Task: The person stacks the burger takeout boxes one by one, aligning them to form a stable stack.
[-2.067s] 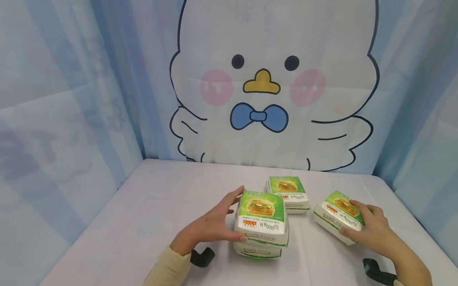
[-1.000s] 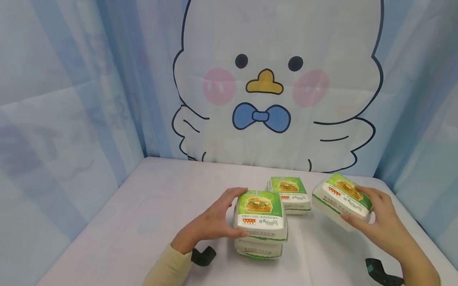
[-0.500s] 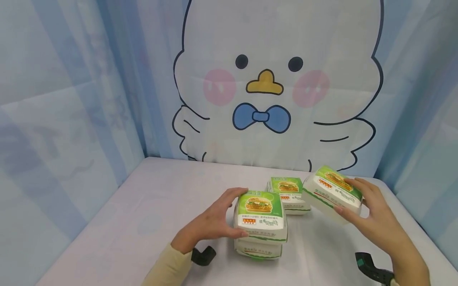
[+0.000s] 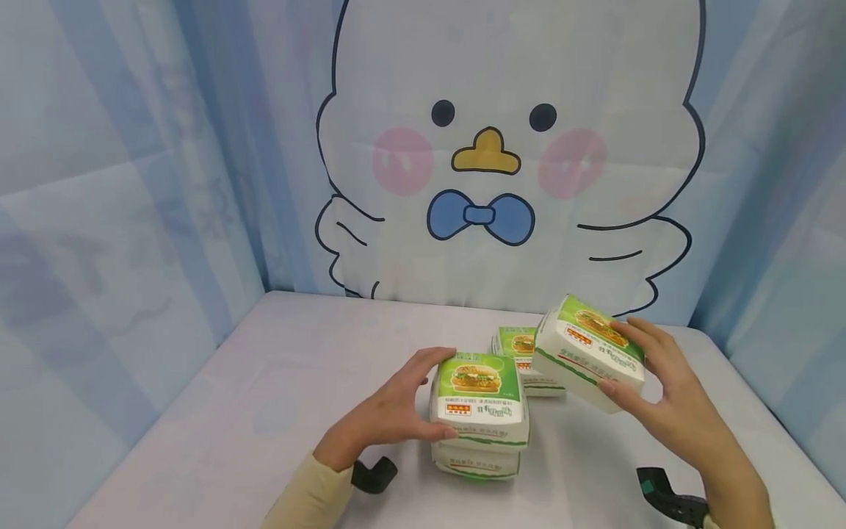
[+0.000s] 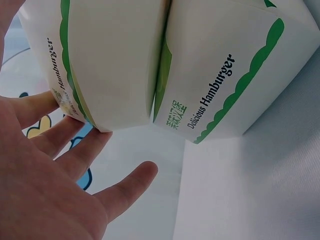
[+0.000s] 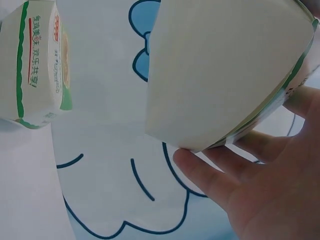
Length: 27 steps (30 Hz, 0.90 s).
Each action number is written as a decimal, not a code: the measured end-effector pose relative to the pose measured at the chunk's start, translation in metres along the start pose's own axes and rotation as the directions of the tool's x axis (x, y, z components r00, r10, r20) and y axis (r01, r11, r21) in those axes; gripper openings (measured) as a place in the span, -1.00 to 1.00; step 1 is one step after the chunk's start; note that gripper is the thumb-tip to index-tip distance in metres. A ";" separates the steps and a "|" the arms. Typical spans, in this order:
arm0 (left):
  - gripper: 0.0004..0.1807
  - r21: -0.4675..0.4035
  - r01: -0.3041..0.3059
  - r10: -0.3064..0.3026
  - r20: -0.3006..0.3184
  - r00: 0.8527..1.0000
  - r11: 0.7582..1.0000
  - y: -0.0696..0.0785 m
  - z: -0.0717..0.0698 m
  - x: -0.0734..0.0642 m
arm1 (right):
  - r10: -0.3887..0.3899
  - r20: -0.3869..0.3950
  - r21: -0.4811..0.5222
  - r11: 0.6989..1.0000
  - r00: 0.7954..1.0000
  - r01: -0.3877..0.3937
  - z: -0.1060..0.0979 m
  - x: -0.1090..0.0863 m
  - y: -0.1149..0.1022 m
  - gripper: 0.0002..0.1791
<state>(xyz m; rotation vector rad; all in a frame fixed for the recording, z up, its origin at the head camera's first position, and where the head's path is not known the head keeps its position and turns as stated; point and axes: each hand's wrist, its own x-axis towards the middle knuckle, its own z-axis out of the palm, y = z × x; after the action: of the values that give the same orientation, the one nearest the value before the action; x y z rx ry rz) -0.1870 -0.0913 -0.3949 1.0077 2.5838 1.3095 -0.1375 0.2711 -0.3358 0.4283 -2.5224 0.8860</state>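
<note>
Two white-and-green hamburger boxes are stacked near the table's front: an upper box [image 4: 477, 397] over a lower box [image 4: 477, 463]. My left hand [image 4: 380, 419] grips the upper box from the left, thumb at its near side and fingers at its far side. In the left wrist view, the upper box's base [image 5: 117, 60] lies against the lower box [image 5: 220, 75]. Up off the table, my right hand [image 4: 684, 404] holds another hamburger box [image 4: 588, 353], tilted, by its right end. Its pale underside [image 6: 220, 65] faces the right wrist view.
One more hamburger box [image 4: 512, 345] sits behind the stack, partly covered by the raised box in the head view. The white-covered table [image 4: 264, 411] ends at a curtain [image 4: 396, 257] printed with a cartoon bird. Blue-white curtains [image 4: 132, 220] also hang at the sides.
My right hand has lifted its hamburger box off the table and carried it left, toward the stack, up in front of the rear box. The left hand keeps its place on the upper box.
</note>
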 end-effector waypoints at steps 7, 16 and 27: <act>0.10 -0.001 0.002 -0.002 0.002 1.000 1.000 0.000 0.001 0.000 | -0.019 -0.002 0.028 0.999 1.000 0.019 0.010 0.000 -0.017 -0.15; 0.09 -0.017 0.009 -0.009 0.014 1.000 1.000 0.001 0.002 0.001 | -0.073 -0.002 0.098 0.993 0.997 0.073 0.025 0.003 -0.033 -0.15; 0.08 -0.021 0.004 -0.004 0.006 1.000 1.000 0.001 0.000 0.000 | -0.155 0.016 0.107 0.983 0.988 0.152 0.033 0.012 -0.048 -0.15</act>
<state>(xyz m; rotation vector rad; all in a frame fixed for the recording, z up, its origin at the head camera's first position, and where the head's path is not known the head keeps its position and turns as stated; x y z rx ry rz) -0.1865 -0.0910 -0.3942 1.0011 2.5612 1.3271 -0.1375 0.2118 -0.3279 0.6614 -2.4324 0.9612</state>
